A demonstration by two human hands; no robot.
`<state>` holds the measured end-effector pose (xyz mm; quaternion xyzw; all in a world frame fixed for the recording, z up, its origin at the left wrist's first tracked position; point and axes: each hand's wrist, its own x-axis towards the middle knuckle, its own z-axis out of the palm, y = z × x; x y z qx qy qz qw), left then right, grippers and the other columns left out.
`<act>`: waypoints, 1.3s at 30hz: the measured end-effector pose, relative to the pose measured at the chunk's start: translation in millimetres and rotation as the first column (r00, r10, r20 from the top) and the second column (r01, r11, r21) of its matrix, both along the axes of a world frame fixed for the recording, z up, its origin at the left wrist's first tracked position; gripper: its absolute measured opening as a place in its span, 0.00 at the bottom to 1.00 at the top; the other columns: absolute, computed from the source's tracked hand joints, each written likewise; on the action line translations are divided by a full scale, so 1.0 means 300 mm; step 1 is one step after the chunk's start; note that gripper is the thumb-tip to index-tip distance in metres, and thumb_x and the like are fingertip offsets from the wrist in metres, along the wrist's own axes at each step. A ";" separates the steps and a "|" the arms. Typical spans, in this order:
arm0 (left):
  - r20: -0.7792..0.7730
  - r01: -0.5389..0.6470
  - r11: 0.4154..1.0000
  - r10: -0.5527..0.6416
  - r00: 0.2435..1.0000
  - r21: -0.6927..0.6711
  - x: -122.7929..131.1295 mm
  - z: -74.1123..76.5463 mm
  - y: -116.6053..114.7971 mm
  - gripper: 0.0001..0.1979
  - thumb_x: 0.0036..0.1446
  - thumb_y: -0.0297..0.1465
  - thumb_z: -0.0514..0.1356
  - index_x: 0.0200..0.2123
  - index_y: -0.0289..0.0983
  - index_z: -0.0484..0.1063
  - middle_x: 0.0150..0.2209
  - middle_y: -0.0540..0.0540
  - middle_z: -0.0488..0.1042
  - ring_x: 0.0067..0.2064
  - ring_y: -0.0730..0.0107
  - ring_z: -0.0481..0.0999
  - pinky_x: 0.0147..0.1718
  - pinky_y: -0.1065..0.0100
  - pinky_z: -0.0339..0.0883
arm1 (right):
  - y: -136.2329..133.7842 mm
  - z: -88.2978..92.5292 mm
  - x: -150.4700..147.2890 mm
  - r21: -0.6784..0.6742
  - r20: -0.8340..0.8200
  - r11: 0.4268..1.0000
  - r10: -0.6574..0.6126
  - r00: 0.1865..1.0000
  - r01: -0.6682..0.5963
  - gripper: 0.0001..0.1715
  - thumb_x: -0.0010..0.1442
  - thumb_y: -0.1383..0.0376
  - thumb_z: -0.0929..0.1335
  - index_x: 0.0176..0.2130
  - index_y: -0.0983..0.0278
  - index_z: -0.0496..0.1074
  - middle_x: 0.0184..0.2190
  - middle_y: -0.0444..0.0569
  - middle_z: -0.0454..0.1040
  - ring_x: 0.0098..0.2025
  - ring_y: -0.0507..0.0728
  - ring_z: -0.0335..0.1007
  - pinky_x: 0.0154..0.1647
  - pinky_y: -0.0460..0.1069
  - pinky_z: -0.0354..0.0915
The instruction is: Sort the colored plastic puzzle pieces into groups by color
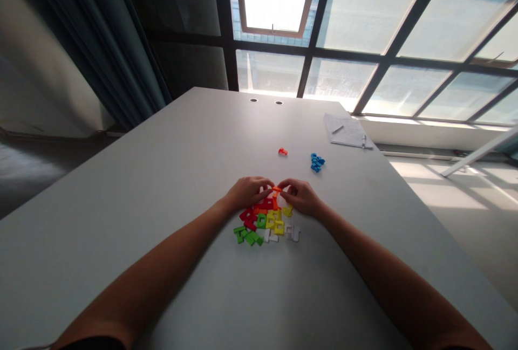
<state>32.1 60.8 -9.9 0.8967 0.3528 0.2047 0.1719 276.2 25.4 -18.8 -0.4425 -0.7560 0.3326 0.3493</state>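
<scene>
At the far edge of a pile of coloured plastic pieces, my left hand (pixel 251 190) and my right hand (pixel 300 196) meet with fingers pinched around a small orange plastic piece (pixel 277 189). Its exact shape is partly hidden by my fingertips. Just below the hands lie red pieces (pixel 247 214) and a yellow piece (pixel 279 227), some shaped like block letters. Green pieces (pixel 253 238) spread at the pile's near left. White pieces (pixel 296 233) lie at its near right, close below my right wrist.
Beyond my hands sit a small orange-red cluster (pixel 283 151) and a heap of blue pieces (pixel 317 162). Paper with pens (pixel 343 130) lies near the right edge of the white table (pixel 182 150). Large windows (pixel 352 10) and a dark curtain (pixel 97 32) stand behind.
</scene>
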 end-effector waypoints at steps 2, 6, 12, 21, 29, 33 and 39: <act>-0.001 0.001 1.000 -0.001 1.000 0.004 0.000 0.000 0.000 0.13 0.67 0.41 0.56 0.47 0.45 0.78 0.39 0.51 0.81 0.31 0.73 0.76 0.33 0.71 0.64 | 0.000 0.001 0.000 0.001 0.002 1.000 -0.001 1.000 0.001 0.13 0.61 0.62 0.70 0.45 0.65 0.78 0.24 0.42 0.71 0.24 0.49 0.62 0.26 0.43 0.59; 0.000 0.003 1.000 -0.003 1.000 0.006 0.001 0.001 0.000 0.14 0.68 0.41 0.56 0.48 0.44 0.79 0.38 0.51 0.81 0.31 0.73 0.75 0.33 0.71 0.64 | -0.001 0.004 -0.001 0.002 -0.001 1.000 -0.005 1.000 0.005 0.13 0.60 0.63 0.70 0.44 0.65 0.78 0.24 0.41 0.70 0.24 0.49 0.61 0.26 0.43 0.59; 0.003 0.005 1.000 -0.005 1.000 0.002 0.000 0.000 0.002 0.13 0.67 0.41 0.57 0.48 0.45 0.78 0.38 0.52 0.80 0.31 0.74 0.75 0.33 0.72 0.63 | -0.001 0.008 -0.004 0.011 0.001 1.000 -0.003 1.000 0.003 0.13 0.60 0.63 0.70 0.44 0.65 0.78 0.23 0.41 0.70 0.24 0.49 0.61 0.26 0.43 0.59; 0.011 0.009 1.000 -0.009 1.000 0.003 0.000 -0.007 0.007 0.13 0.67 0.41 0.57 0.48 0.45 0.78 0.37 0.52 0.80 0.31 0.73 0.75 0.32 0.72 0.63 | 0.000 0.003 -0.001 0.003 0.000 1.000 0.001 1.000 -0.001 0.13 0.60 0.62 0.70 0.44 0.65 0.78 0.23 0.41 0.69 0.24 0.49 0.60 0.26 0.43 0.58; 0.012 0.009 1.000 -0.009 1.000 0.005 -0.001 -0.006 0.007 0.14 0.67 0.42 0.56 0.48 0.45 0.78 0.37 0.51 0.80 0.31 0.73 0.75 0.33 0.72 0.63 | -0.001 0.008 -0.002 0.005 0.006 1.000 -0.008 1.000 0.008 0.13 0.61 0.62 0.70 0.45 0.65 0.78 0.24 0.42 0.70 0.24 0.49 0.61 0.26 0.43 0.59; 0.012 0.001 1.000 -0.001 1.000 0.001 0.000 -0.006 0.005 0.15 0.67 0.42 0.56 0.47 0.44 0.78 0.37 0.51 0.80 0.30 0.73 0.75 0.32 0.72 0.64 | 0.002 0.006 -0.003 0.005 0.007 1.000 -0.011 1.000 0.011 0.13 0.61 0.62 0.69 0.44 0.65 0.78 0.24 0.42 0.72 0.24 0.49 0.61 0.26 0.44 0.60; 0.006 0.002 1.000 -0.002 1.000 -0.006 0.000 -0.001 0.001 0.14 0.67 0.43 0.56 0.48 0.44 0.77 0.37 0.51 0.80 0.30 0.73 0.75 0.33 0.72 0.64 | 0.000 0.003 -0.001 0.010 0.009 1.000 -0.009 1.000 0.009 0.13 0.62 0.62 0.69 0.45 0.65 0.78 0.24 0.43 0.73 0.24 0.49 0.61 0.26 0.44 0.59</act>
